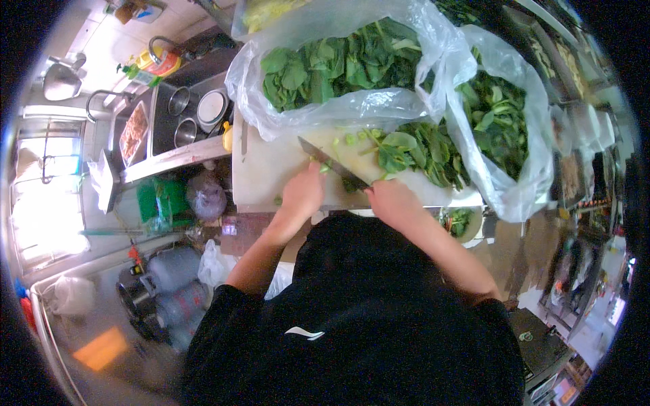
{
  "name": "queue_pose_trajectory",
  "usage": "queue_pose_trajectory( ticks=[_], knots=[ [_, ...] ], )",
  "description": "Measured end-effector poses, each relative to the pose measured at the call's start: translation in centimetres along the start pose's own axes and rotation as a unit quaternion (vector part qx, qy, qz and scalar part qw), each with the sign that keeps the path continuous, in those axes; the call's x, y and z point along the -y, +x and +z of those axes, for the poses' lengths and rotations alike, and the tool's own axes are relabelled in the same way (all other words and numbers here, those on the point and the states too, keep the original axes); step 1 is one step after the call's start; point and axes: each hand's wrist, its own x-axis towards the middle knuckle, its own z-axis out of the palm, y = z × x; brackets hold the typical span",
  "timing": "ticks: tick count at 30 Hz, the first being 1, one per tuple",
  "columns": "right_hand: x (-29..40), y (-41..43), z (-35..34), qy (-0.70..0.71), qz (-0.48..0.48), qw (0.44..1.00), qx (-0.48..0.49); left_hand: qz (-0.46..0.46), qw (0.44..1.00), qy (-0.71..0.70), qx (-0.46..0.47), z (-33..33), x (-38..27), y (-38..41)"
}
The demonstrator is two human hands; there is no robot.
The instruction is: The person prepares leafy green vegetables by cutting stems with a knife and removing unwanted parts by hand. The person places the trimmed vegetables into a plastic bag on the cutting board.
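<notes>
My right hand (393,200) grips the handle of a kitchen knife (335,162), whose blade points up and left over a white cutting board (269,177). Close to the blade, my left hand (304,188) has its fingertips on a small piece of green stem (325,166). Cut stem pieces (350,138) lie beyond the blade. Leafy greens (431,152) are heaped on the board's right part. Behind the board, an open clear plastic bag (325,114) holds more leafy greens (325,66); another plastic bag (538,101) of greens (495,122) stands to the right.
At the left is a sink (162,119) with metal bowls (186,132), beside a tray of pinkish food (134,129). A yellow bottle (165,62) stands behind it. Below the board's right edge is a bowl of greens (459,223). Large water bottles (175,266) are at lower left.
</notes>
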Motion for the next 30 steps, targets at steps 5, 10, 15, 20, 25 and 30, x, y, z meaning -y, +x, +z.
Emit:
queue_pose_trajectory(
  ticks=[5,10,15,20,25,30],
  knots=[
    [-0.5,0.1,1.2,0.050,0.026,0.998,-0.040,0.026,0.961,-0.261,0.093,-5.6,-1.1,-0.8],
    [-1.1,-5.2,-3.0,0.137,0.065,0.981,-0.120,0.049,0.779,-0.607,0.149,-12.9,-5.9,2.9],
    [-2.2,-11.7,-6.4,0.156,0.176,0.957,-0.169,0.006,0.752,-0.642,0.148,-16.6,-13.0,17.0],
    [-3.1,-14.7,-6.4,0.153,0.213,0.934,-0.243,-0.010,0.751,-0.655,0.085,-18.6,-14.2,25.3],
    [-5.1,-16.5,-4.9,0.165,0.273,0.916,-0.241,0.033,0.762,-0.646,0.040,-18.1,-12.0,24.2],
    [-6.6,-17.3,-6.6,0.195,0.222,0.901,-0.318,0.195,0.956,-0.198,0.097,-21.2,-16.0,17.2]
  ],
)
